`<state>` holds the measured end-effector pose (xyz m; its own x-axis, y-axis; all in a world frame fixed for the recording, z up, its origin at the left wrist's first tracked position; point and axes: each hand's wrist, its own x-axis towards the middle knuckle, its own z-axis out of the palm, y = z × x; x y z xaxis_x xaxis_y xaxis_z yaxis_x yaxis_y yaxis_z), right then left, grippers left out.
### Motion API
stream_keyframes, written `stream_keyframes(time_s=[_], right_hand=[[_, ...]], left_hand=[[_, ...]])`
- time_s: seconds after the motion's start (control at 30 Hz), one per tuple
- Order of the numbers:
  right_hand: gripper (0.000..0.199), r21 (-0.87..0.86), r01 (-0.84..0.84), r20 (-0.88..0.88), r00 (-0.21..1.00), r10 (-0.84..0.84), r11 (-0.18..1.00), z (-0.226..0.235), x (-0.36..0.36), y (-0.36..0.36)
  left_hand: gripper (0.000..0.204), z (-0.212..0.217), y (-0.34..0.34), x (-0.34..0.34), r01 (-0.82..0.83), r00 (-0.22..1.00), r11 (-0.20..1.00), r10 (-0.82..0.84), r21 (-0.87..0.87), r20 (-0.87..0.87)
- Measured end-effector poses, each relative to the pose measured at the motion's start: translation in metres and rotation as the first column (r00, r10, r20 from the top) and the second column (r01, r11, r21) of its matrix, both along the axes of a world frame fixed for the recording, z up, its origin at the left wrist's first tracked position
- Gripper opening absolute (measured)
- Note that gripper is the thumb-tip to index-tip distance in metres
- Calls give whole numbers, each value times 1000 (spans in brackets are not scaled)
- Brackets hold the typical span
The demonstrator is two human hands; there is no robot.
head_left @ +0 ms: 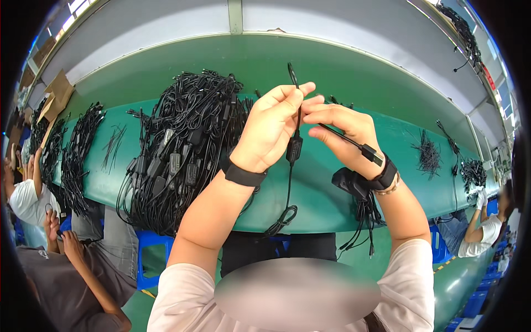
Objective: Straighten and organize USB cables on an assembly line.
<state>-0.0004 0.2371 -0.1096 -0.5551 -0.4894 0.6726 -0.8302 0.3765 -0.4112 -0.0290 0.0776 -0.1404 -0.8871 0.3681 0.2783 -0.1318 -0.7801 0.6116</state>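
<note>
Your left hand is pinched shut on a thin black cable, thumb and fingertips closed on it just below the small loop that sticks up above your knuckles. Your right hand, just beside the left and nearly touching it, is closed on another stretch of the same cable, whose plug end juts out past your right wrist. Below your left hand the cable carries a small inline box, then hangs down to a knotted loop in front of the green table. A big heap of black cables lies on the table left of the held cable. A small bundle sits under your right wrist, right of the held cable, spilling over the table's near edge.
</note>
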Motion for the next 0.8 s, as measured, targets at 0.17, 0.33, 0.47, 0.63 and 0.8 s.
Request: stream_keyframes(time_s=[0.17,0.33,0.47,0.63,0.8], right_hand=[[15,-114,-97,172,978,116,989,-3,2,3],[13,-277,-1,325,941,95,961,-3,7,9],[11,-182,263,546,828,-125,948,0,-2,10],[8,-297,248,541,839,-51,922,12,-10,8],[14,-241,115,519,854,28,964,7,-18,10]], left_hand=[[23,-4,-10,-3,-103,992,991,109,-88,59],[31,-5,-17,-10,-111,993,993,113,-37,42],[39,-2,-3,-3,-112,994,974,107,-195,-38],[46,-3,3,4,-39,991,885,-25,-463,-133],[44,-9,9,8,-111,989,912,65,-394,-129]])
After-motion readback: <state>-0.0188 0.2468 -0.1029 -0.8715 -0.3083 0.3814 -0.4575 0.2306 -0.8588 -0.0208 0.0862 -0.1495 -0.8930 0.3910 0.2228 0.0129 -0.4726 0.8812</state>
